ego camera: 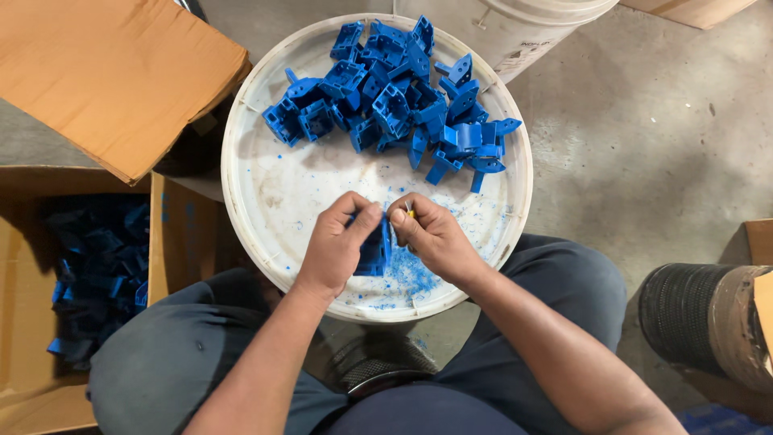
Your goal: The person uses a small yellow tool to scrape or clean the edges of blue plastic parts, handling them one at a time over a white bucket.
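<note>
Two hands work one blue plastic part over a round white tray.

The white tray (pixel 266 201) sits between the knees, with a cardboard box (pixel 32 266) of blue pieces to its left. A heap of blue parts (pixel 394 101) fills the tray's far side; blue shavings (pixel 415 278) speckle the near edge. The left hand (pixel 338 242) is closed around a blue plastic part (pixel 374 251); the right hand (pixel 431 234) pinches a small yellow-tipped tool (pixel 410 213) against it.
</note>
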